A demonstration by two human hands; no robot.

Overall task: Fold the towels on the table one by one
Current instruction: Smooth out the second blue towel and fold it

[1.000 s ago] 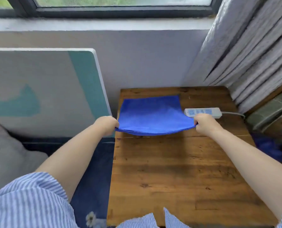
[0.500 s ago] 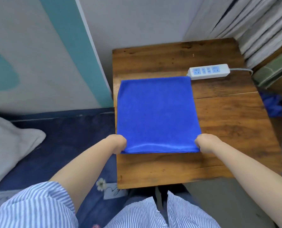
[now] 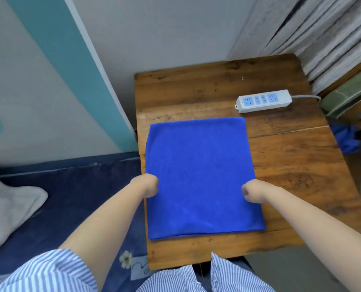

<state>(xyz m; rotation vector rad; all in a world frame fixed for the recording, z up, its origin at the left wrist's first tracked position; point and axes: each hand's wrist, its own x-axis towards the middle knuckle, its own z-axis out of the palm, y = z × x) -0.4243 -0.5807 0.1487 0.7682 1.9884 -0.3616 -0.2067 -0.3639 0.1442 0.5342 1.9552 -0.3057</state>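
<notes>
A blue towel (image 3: 200, 175), folded into a flat rectangle, lies on the wooden table (image 3: 297, 169) with its near edge close to the table's front. My left hand (image 3: 146, 185) is at the middle of the towel's left edge and my right hand (image 3: 254, 190) at the middle of its right edge. Both hands are curled, knuckles up, gripping the edges. The fingertips are hidden under the hands.
A white power strip (image 3: 263, 101) with its cable lies at the back right of the table. More blue cloth (image 3: 346, 141) shows beyond the table's right edge. A bed with a white pillow (image 3: 7, 207) is on the left, and curtains (image 3: 327, 28) hang at the back right.
The towel went from lifted at the back of the table to lying flat near the front. My hands have shifted from its near corners to the middle of its side edges.
</notes>
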